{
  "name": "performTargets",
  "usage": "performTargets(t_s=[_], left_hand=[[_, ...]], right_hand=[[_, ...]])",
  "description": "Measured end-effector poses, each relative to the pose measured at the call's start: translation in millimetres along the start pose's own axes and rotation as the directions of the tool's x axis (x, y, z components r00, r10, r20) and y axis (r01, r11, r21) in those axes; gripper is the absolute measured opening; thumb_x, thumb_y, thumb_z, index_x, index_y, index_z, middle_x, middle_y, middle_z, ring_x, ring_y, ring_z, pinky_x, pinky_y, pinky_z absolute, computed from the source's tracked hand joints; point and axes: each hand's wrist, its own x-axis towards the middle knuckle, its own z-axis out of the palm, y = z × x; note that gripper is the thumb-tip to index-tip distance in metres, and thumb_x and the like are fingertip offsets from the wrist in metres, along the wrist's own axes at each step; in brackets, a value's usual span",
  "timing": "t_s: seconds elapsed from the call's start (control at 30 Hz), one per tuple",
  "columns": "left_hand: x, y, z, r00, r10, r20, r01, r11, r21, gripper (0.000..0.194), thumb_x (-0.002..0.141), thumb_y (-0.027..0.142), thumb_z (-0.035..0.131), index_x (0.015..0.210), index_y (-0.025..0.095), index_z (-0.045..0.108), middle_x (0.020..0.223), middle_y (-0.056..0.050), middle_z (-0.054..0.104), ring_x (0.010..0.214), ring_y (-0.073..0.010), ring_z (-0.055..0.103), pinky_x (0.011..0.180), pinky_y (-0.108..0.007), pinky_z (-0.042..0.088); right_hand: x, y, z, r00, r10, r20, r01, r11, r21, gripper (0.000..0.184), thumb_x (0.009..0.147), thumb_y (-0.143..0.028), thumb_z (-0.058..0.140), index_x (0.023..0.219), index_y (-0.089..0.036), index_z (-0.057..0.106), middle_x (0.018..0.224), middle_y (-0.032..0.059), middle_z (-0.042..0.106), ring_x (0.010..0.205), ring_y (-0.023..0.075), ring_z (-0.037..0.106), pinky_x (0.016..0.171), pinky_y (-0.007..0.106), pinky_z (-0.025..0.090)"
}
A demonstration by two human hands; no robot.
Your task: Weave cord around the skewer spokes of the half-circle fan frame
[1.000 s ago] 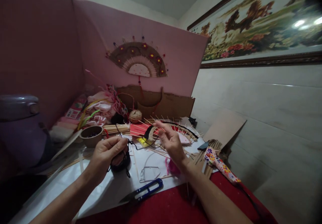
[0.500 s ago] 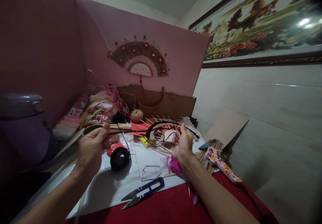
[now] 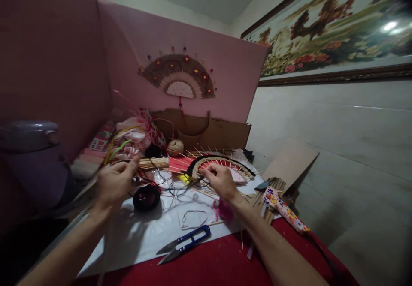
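Note:
My left hand (image 3: 112, 185) is closed in a pinch on a strand of black yarn at the left, above the white sheet. The dark ring-shaped roll of black yarn (image 3: 137, 201) lies just to its right. Loose black loops (image 3: 165, 186) hang between my hands. My right hand (image 3: 222, 182) pinches the yarn too, in front of a half-round woven fan (image 3: 197, 166) with thin sticks and black and tan bands. That hand covers part of the fan; whether it touches it I cannot tell. Blue-handled thread snips (image 3: 193, 236) lie open in front.
A bundle of sticks (image 3: 154, 163), a ball of twine (image 3: 175, 147) and a heap of pink yarn (image 3: 128, 133) stand at the back. A flower-patterned glue gun (image 3: 285, 211) lies at the right. A finished fan (image 3: 180, 76) hangs on the pink board. A purple container (image 3: 32, 166) stands left.
My hands first drew apart, stretching the yarn between them. Since then my right hand has come back left and the yarn has gone slack. The black roll, first under my left hand, now lies uncovered.

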Motion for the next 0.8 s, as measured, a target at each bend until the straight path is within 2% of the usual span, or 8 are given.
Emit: performTargets(t_s=[0.07,0.13,0.23,0.3,0.37,0.47,0.63,0.8], left_hand=[[-3,1,2.9,0.973,0.218,-0.075,-0.194,0.95,0.244,0.021,0.067,0.039,0.065,0.074,0.019,0.062,0.079,-0.008,0.06,0.086,-0.0291,0.051,0.076,-0.044,0.04],[-13,5,10.4,0.876,0.482,-0.027,-0.43,0.804,0.41,0.029,0.071,0.033,0.061,0.095,0.017,0.061,0.102,-0.013,0.059,0.105,-0.0316,0.046,0.09,-0.049,0.033],[-38,10,28.1,0.762,0.571,0.307,-0.622,0.776,0.103,0.027,0.077,0.025,0.056,0.104,0.02,0.058,0.102,-0.009,0.061,0.1,-0.0237,0.052,0.088,-0.041,0.04],[-56,11,39.8,0.734,0.462,0.498,-0.499,0.864,-0.067,0.039,0.075,0.026,0.06,0.113,0.023,0.054,0.109,-0.007,0.06,0.102,-0.0218,0.053,0.087,-0.038,0.041],[-69,11,47.8,0.742,0.339,0.578,-0.322,0.937,-0.136,0.038,0.074,0.027,0.062,0.111,0.025,0.058,0.105,-0.006,0.063,0.095,-0.0207,0.056,0.083,-0.034,0.042],[-73,10,50.3,0.797,0.16,0.582,-0.071,0.982,-0.172,0.015,0.076,0.029,0.057,0.083,0.02,0.068,0.071,-0.003,0.064,0.067,-0.0158,0.056,0.064,-0.028,0.042],[-62,17,41.2,0.839,-0.094,0.536,0.272,0.925,-0.264,0.022,0.072,0.037,0.061,0.065,0.016,0.064,0.051,0.0,0.058,0.041,-0.0077,0.039,0.04,-0.021,0.026],[-62,23,38.5,0.821,-0.203,0.533,0.401,0.87,-0.286,0.025,0.07,0.041,0.063,0.07,0.016,0.059,0.058,-0.002,0.064,0.042,-0.0085,0.046,0.039,-0.019,0.029]], right_hand=[[-2,1,4,0.999,-0.005,0.054,0.0,0.994,0.107,0.03,0.077,-0.039,0.058,0.056,-0.017,0.052,0.051,-0.0035,0.046,0.05,0.0093,0.04,0.048,0.022,0.03],[-4,-2,7,0.993,0.021,0.112,-0.051,0.96,0.275,0.032,0.077,-0.043,0.057,0.059,-0.017,0.05,0.05,-0.0046,0.045,0.046,0.008,0.039,0.044,0.02,0.031],[-9,-11,10,0.971,0.082,0.225,-0.184,0.857,0.482,0.035,0.074,-0.05,0.058,0.064,-0.018,0.048,0.044,-0.0065,0.046,0.035,0.0059,0.037,0.034,0.018,0.027],[-14,-20,12,0.954,0.076,0.289,-0.232,0.799,0.555,0.035,0.074,-0.051,0.058,0.067,-0.018,0.048,0.044,-0.0048,0.052,0.032,0.0063,0.041,0.031,0.017,0.028],[-18,-28,13,0.945,0.057,0.322,-0.25,0.761,0.598,0.035,0.074,-0.051,0.058,0.068,-0.017,0.049,0.047,-0.002,0.057,0.035,0.0082,0.048,0.032,0.017,0.032],[-19,-31,13,0.961,0.105,0.254,-0.248,0.732,0.634,0.036,0.073,-0.051,0.06,0.067,-0.017,0.05,0.048,-0.0019,0.058,0.035,0.0083,0.049,0.031,0.016,0.034],[-12,-20,13,0.956,0.275,0.104,-0.274,0.702,0.657,0.044,0.068,-0.059,0.059,0.066,-0.017,0.048,0.048,-0.0033,0.056,0.031,0.0054,0.044,0.027,0.014,0.028],[-14,-17,15,0.901,0.245,0.358,-0.423,0.681,0.598,0.052,0.067,-0.064,0.055,0.077,-0.014,0.058,0.052,-0.0019,0.056,0.033,0.0044,0.04,0.03,0.015,0.029]])
